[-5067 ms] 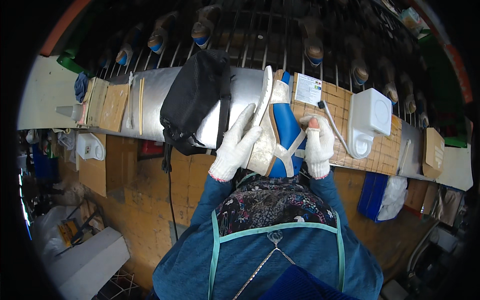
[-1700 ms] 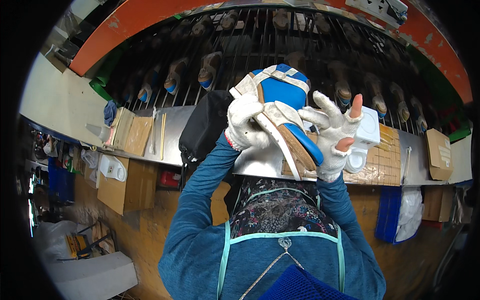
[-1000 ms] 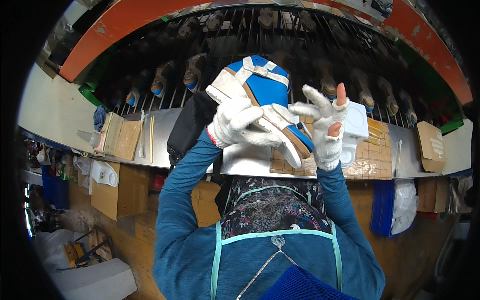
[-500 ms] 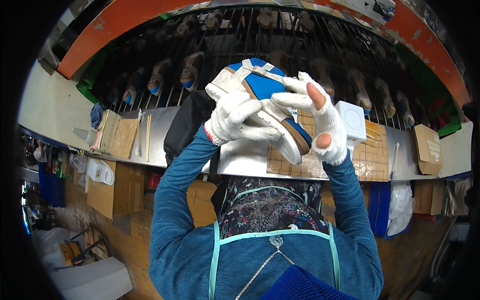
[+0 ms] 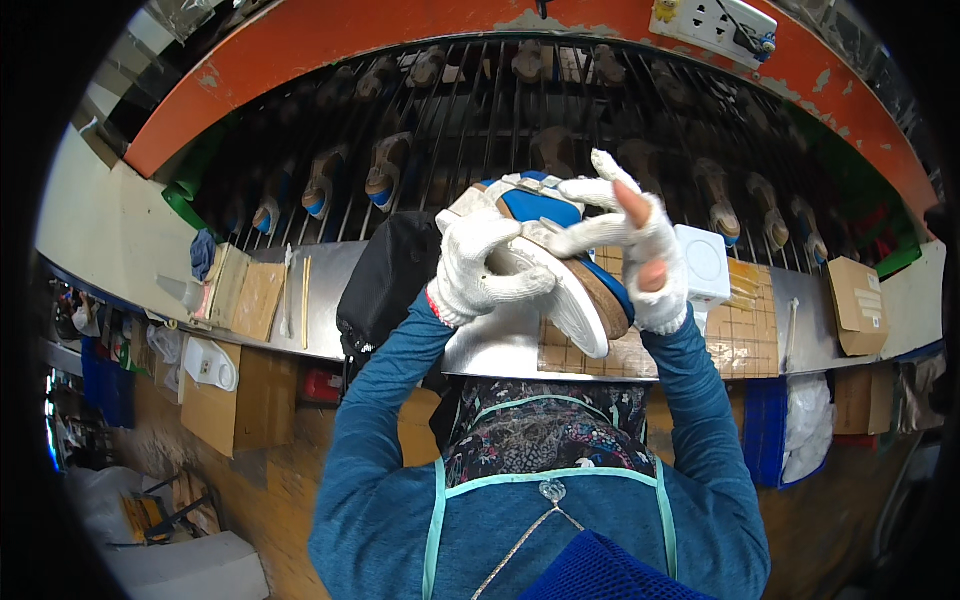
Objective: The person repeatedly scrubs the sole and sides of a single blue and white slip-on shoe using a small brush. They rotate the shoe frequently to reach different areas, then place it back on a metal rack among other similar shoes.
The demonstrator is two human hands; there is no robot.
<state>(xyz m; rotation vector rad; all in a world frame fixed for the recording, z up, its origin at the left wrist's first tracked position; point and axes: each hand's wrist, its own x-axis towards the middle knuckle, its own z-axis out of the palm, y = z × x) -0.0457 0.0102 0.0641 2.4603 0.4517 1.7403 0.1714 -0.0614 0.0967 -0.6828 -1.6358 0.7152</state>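
The left grip [image 5: 468, 275] is clamped on a sandal [image 5: 543, 206] near the centre of the frame, thumb and fingers bent against its white sole [image 5: 575, 312]. The sandal is held above the table, tilted with its toe toward the lower right, seemingly so that its blue upper side and pale straps face the right grip [image 5: 655, 255]. There the fingers are spread apart, one seemingly laid on the front strap; two tips show bare through the glove, perhaps for better feel. Whether this grip bears any weight I cannot tell

Left of centre, a black bag [image 5: 388, 285] lies on the metal table [image 5: 488, 348], probably set aside to leave working room. Right of centre, a white device [image 5: 703, 265] stands on a brown board [image 5: 738, 350], which may protect the metal. Two thin sticks [image 5: 306, 302] lie farther left. Across the upper frame, similar sandals [image 5: 388, 172] sit spaced along a rack of dark bars [image 5: 495, 130], likely to keep them from touching, with an orange frame [image 5: 290, 60] arching above
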